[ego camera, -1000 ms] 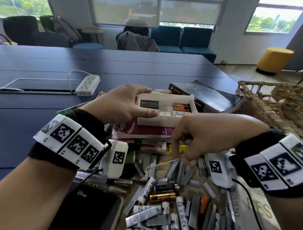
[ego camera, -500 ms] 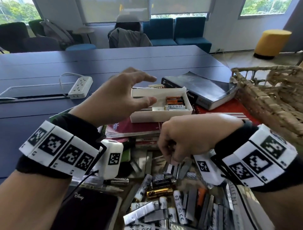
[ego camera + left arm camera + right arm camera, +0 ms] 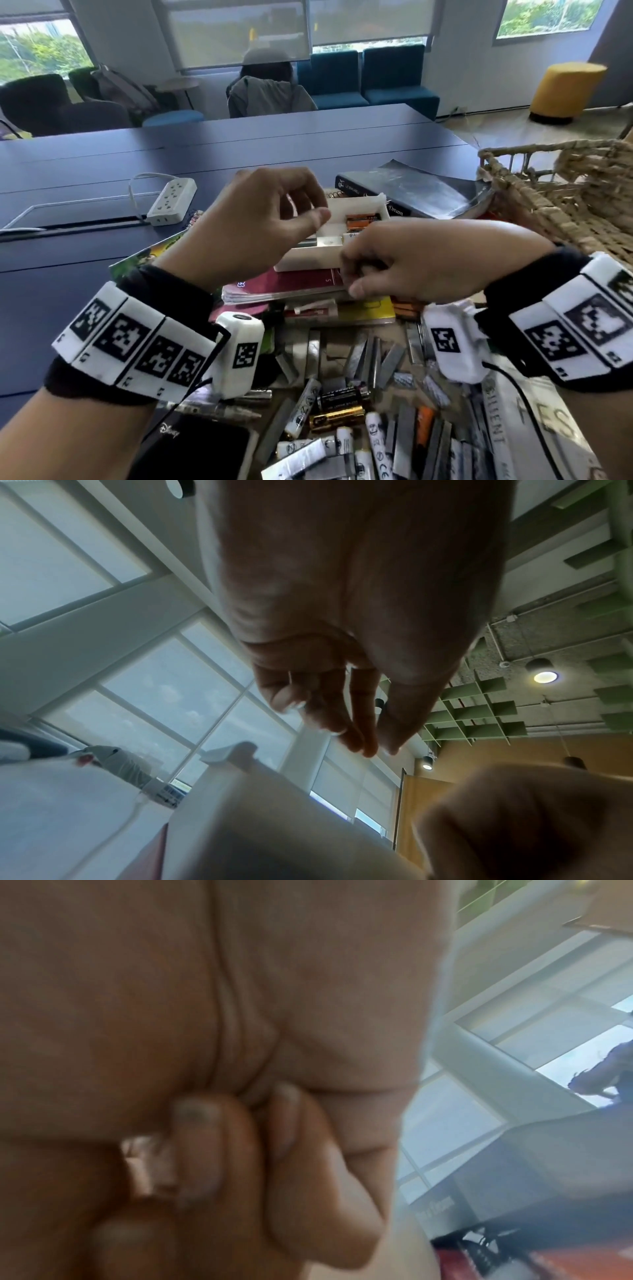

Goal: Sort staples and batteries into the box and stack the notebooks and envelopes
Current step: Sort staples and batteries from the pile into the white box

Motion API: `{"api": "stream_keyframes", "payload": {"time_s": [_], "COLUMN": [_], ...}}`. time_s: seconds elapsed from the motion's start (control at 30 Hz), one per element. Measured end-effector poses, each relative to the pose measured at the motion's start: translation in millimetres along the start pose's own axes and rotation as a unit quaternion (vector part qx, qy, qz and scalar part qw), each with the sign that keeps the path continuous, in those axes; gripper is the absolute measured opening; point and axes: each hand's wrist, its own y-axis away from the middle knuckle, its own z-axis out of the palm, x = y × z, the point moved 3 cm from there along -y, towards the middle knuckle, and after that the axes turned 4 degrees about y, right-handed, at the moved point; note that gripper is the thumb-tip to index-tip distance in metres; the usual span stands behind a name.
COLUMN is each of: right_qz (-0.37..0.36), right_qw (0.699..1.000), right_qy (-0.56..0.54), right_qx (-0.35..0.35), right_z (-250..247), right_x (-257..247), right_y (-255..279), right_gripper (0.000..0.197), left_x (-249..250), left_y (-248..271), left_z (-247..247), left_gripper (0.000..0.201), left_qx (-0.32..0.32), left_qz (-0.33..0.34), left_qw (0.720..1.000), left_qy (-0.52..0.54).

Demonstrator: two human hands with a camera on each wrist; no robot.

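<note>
White power strip [image 3: 172, 203] lies far left on the blue desk [image 3: 85, 164]. Next comes the left hand [image 3: 255, 226], held in the air over the white box [image 3: 329, 251], its grip loose, with fingers [image 3: 356, 723] and thumb apart and nothing in them. The box sits on a red notebook [image 3: 284, 284] and has orange batteries [image 3: 363, 219] inside. The right hand [image 3: 424, 260] is near the box front, its grip curled tight on a small shiny staple strip [image 3: 145, 1167]. More batteries [image 3: 337, 416] and staples [image 3: 363, 356] lie in a pile below. A woven basket [image 3: 561, 198] stands far right.
</note>
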Motion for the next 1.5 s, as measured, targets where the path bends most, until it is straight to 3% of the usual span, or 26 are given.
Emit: {"api": "stream_keyframes", "payload": {"time_s": [0.2, 0.3, 0.47, 0.7, 0.8, 0.93, 1.17, 1.3, 1.5], "right_qz": [0.025, 0.020, 0.020, 0.031, 0.035, 0.045, 0.062, 0.072, 0.080], "right_qw": [0.993, 0.996, 0.998, 0.999, 0.999, 0.999, 0.998, 0.997, 0.993], "right_qy": [-0.043, -0.034, -0.045, -0.036, -0.030, -0.010, -0.005, -0.013, 0.005], "right_qx": [0.109, 0.085, 0.042, 0.012, 0.000, -0.012, -0.019, -0.024, 0.088], "right_z": [-16.9, -17.8, -18.6, -13.5, -11.7, -10.4, -11.4, -14.7, -24.1], "right_x": [12.5, 12.4, 5.8, 0.2, -4.6, -6.4, -8.1, -6.8, -2.6], "right_y": [6.3, 11.9, 18.9, 16.9, 16.4, 17.4, 19.6, 21.0, 20.8], "right_gripper": [0.012, 0.010, 0.013, 0.015, 0.017, 0.018, 0.017, 0.016, 0.018], "left_x": [9.7, 10.7, 10.7, 16.1, 18.9, 12.3, 13.0, 11.6, 9.0], "left_y": [4.2, 6.0, 12.4, 17.7, 19.8, 19.8, 21.0, 21.7, 19.2], "left_z": [9.5, 9.3, 11.4, 18.1, 25.7, 32.9, 40.2, 42.0, 51.0], "left_gripper": [0.009, 0.008, 0.010, 0.026, 0.025, 0.003, 0.025, 0.021, 0.009], "left_qx": [-0.096, -0.143, -0.285, -0.384, -0.404, -0.407, -0.427, -0.430, -0.394], "left_qz": [-0.021, -0.039, -0.081, -0.097, -0.090, -0.081, -0.100, -0.099, -0.082], "left_qw": [0.995, 0.989, 0.954, 0.914, 0.906, 0.908, 0.898, 0.897, 0.916], "left_qy": [0.017, 0.026, 0.045, 0.092, 0.083, 0.059, 0.042, 0.027, 0.004]}}
